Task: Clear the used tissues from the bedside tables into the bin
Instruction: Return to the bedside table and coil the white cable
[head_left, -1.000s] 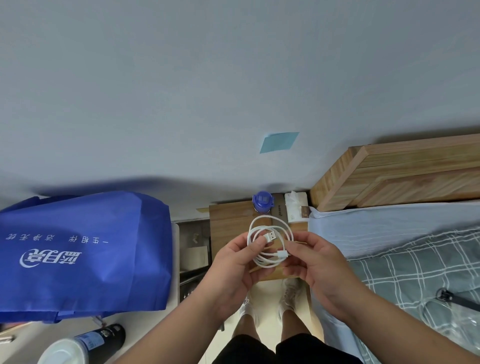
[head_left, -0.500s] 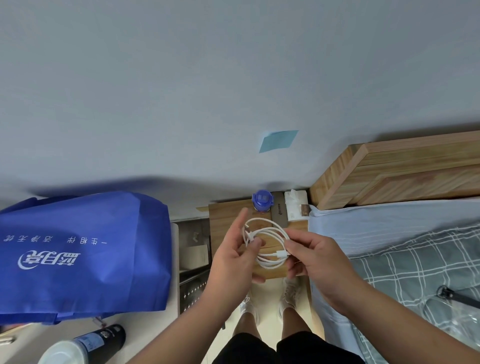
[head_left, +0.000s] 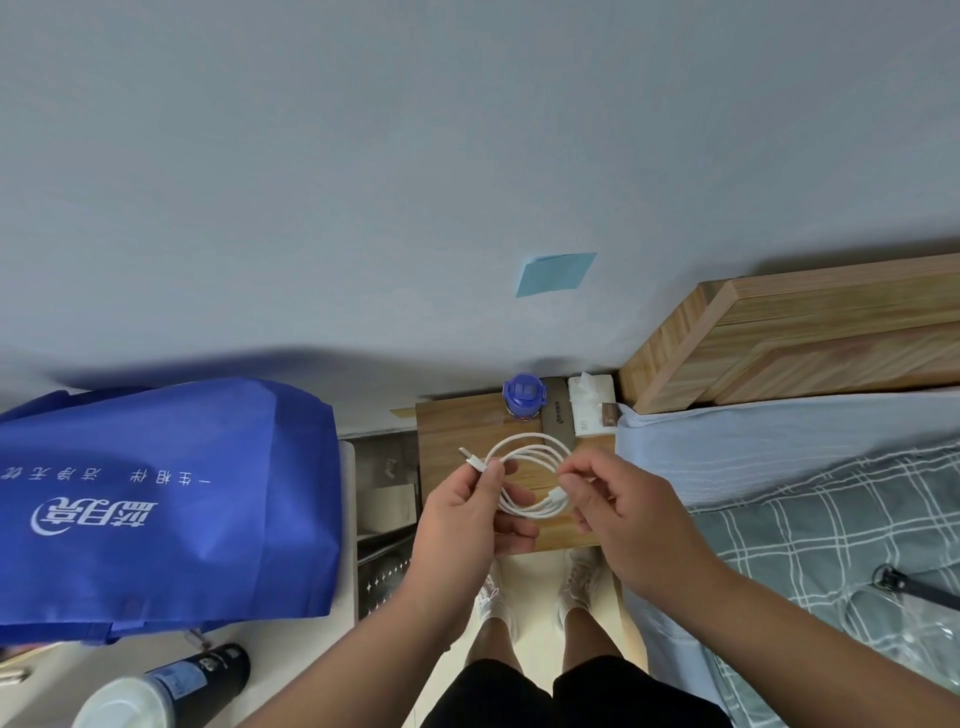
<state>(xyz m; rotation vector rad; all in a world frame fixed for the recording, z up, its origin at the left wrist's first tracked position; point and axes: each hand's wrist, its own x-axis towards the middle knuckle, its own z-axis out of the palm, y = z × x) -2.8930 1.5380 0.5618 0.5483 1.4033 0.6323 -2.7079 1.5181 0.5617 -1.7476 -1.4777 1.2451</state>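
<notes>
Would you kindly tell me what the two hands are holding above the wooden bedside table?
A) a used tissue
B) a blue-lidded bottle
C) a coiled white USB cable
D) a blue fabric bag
C: the left hand and the right hand each pinch the coiled white USB cable above the wooden bedside table, the left near the plug end.

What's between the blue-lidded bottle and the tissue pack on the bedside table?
A grey oblong item lies between the bottle and tissue pack, in the head view.
</notes>
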